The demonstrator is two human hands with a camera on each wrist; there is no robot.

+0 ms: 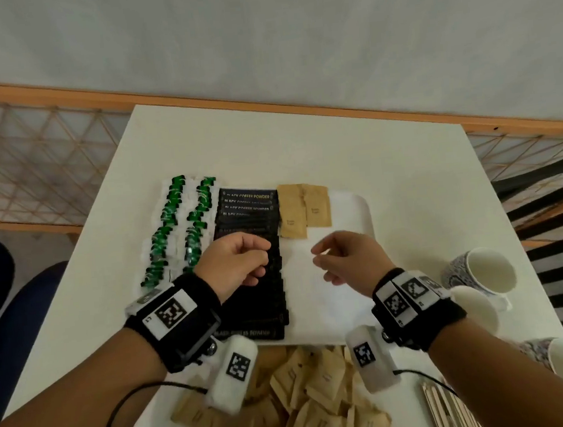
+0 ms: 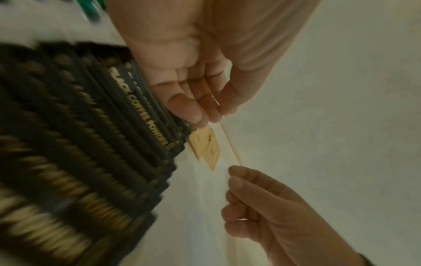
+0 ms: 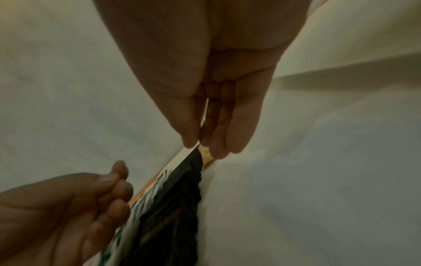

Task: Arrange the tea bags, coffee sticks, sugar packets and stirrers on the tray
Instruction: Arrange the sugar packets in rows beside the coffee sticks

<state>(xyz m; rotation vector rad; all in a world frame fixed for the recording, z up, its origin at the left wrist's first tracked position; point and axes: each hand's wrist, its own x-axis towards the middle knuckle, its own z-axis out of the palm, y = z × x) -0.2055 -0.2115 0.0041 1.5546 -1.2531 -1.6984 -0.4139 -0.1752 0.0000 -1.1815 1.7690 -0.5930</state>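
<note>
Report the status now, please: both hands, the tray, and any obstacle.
Left hand and right hand over tray, holding nothing visible. Tea bags, coffee sticks, two sugar packets placed. Loose sugar pile and stirrers off tray. No obstacle.

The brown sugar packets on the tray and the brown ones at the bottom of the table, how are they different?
The sugar packets on the tray are only a few; the sugar packets off the tray are many. Those on the tray lie flat and neat beside the coffee sticks; the others lie jumbled, overlapping at all angles, on the table. Both are the same small tan paper packets.
</note>
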